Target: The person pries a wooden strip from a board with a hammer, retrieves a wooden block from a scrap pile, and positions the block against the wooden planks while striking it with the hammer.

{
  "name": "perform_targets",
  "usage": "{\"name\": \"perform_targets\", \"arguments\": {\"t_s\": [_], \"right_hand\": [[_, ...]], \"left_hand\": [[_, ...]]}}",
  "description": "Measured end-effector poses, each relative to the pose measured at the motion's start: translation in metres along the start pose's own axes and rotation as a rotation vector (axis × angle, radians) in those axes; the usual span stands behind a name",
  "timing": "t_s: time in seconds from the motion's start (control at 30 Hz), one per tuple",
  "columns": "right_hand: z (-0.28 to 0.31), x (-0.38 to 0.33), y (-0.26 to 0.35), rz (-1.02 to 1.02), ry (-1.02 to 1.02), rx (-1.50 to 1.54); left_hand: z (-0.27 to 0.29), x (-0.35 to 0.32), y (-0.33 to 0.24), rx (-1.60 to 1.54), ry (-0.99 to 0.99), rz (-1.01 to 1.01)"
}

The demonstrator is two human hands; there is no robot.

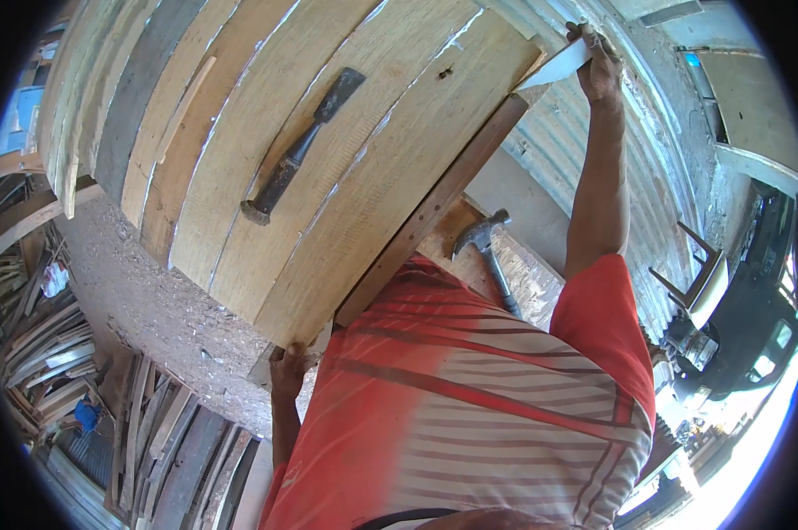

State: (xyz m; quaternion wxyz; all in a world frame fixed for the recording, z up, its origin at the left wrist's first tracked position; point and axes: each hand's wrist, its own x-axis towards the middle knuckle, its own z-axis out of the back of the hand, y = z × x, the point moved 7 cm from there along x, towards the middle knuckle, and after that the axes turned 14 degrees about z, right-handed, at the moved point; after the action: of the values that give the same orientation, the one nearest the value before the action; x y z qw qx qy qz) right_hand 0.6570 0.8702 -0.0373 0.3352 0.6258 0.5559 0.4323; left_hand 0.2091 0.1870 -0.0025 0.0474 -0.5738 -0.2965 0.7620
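Note:
A wide panel of several glued planks lies before me, with pale glue lines along its seams. Along its near edge runs a dark brown wood strip with small holes. My right hand reaches to the far right end, closed on a flat pale piece with straight edges, whose tip meets the strip's end. My left hand is low at the panel's near left corner, fingers closed; what they grip is hidden. A dark chisel-like tool rests on the planks. A claw hammer lies right of the strip, beside my shirt.
Loose boards extend past the panel's far left. Wood scraps and upright offcuts pile up at lower left. Shavings cover the floor. Corrugated sheeting lies under my right arm; a chair and a dark vehicle stand at right.

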Motion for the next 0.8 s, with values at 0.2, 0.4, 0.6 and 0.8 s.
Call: {"name": "perform_targets", "arguments": {"t_s": [0.2, 0.4, 0.6, 0.8], "right_hand": [[-0.023, -0.004, -0.021, 0.111, -0.028, 0.047], [-0.02, -0.003, -0.029, 0.122, -0.039, 0.048], [-0.024, -0.015, -0.028, 0.042, -0.061, -0.089], [-0.021, -0.006, -0.024, 0.317, 0.037, -0.09]], "left_hand": [[0.01, 0.0, 0.009, 0.069, -0.041, 0.079], [0.003, 0.002, 0.006, -0.054, 0.029, 0.133], [0.003, 0.001, -0.003, 0.041, 0.035, 0.137], [0.002, 0.004, 0.002, 0.093, 0.028, 0.141]]}}
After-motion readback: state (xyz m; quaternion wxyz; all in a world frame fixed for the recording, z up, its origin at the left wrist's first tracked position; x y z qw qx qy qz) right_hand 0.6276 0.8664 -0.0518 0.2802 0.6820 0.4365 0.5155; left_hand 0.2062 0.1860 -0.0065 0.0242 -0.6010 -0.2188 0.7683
